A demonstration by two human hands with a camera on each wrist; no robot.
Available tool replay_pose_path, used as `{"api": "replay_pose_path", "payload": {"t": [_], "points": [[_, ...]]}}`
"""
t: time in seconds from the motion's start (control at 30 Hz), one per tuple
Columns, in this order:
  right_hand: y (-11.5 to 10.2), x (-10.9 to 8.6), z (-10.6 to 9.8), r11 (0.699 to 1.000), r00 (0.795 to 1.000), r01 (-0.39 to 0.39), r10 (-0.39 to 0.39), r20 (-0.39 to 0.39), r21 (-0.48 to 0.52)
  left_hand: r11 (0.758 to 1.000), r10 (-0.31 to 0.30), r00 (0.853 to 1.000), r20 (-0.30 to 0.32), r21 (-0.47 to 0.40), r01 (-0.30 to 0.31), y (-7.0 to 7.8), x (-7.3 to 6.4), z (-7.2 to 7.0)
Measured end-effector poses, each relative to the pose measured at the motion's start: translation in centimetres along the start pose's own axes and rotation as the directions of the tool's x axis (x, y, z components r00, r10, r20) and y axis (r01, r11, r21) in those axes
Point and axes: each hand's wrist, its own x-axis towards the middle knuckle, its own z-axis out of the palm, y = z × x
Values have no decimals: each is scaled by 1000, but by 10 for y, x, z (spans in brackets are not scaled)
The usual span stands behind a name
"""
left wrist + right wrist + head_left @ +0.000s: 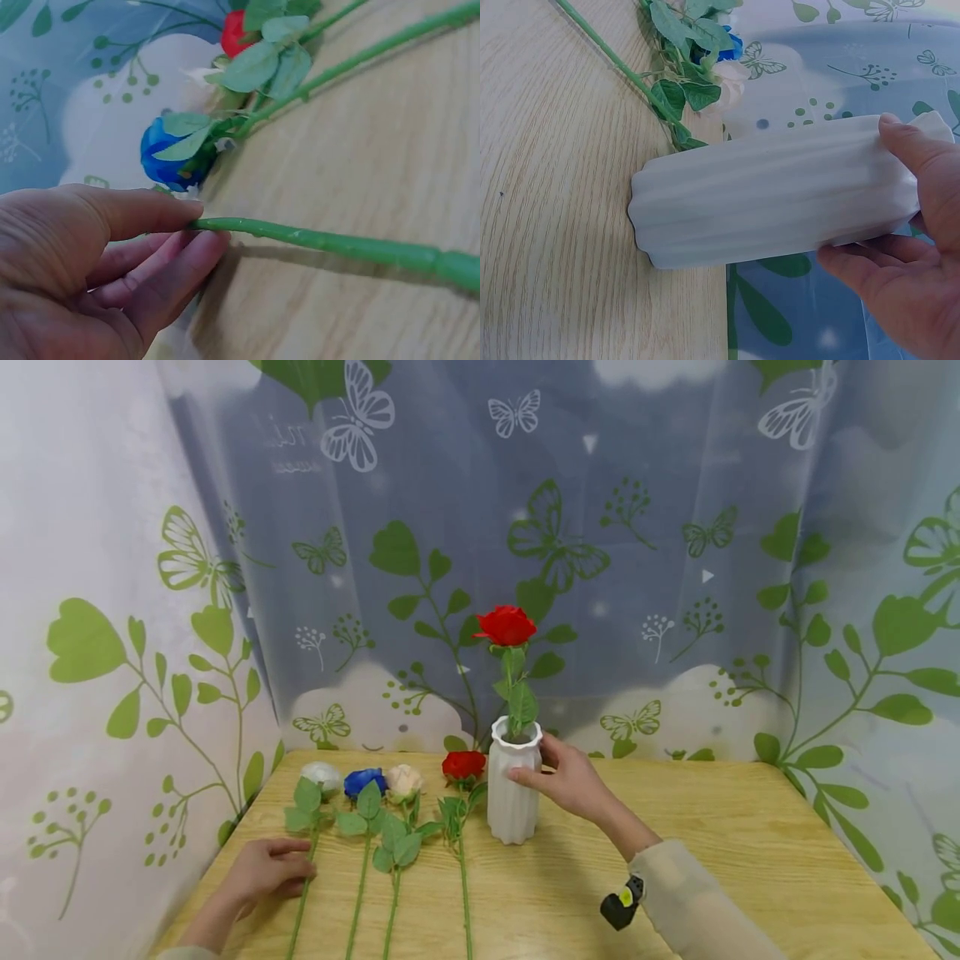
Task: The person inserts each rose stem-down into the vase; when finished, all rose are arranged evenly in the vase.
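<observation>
A white fluted vase (513, 793) stands upright on the table with one red rose (507, 627) in it. My right hand (573, 777) grips the vase near its rim, thumb in front and fingers behind, as the right wrist view also shows. At the left, my left hand (273, 872) pinches the green stem (337, 244) of the white rose (322, 775) between thumb and fingers. Beside it lie a blue rose (365, 783), a cream rose (404, 782) and a second red rose (463, 765), stems toward me.
The wooden table (712, 843) reaches back to a curtain (450, 485) printed with leaves and butterflies, which also hangs at both sides. A small black device (622, 906) is at the right sleeve.
</observation>
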Motion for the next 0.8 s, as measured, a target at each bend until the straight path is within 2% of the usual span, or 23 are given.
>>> {"api": "replay_pose_path", "payload": {"t": [0.13, 0.27, 0.4, 0.53, 0.67, 0.8], "points": [[1, 0, 0, 1000, 1000, 5, -5, 1, 4, 997, -29, 999, 35, -65, 31, 2, 1, -5], [2, 0, 0, 1000, 1000, 12, -12, 4, 7, 992, -35, 996, 79, -121, 44, 12, 1, -10], [1, 0, 0, 1000, 1000, 9, -9, 4, 16, 987, -12, 992, 125, -155, 31, 29, -1, -12], [0, 0, -1, 1000, 1000, 5, -5, 8, 14, 978, 25, 992, 121, -210, 1, 51, -6, -10], [0, 0, -1, 1000, 1000, -2, 2, 5, 10, 949, 70, 992, 110, -314, -32, 71, -9, -4], [0, 0, -1, 1000, 1000, -8, 8, -1, 8, 903, 131, 986, 108, -423, -73, 87, -11, 4]]}}
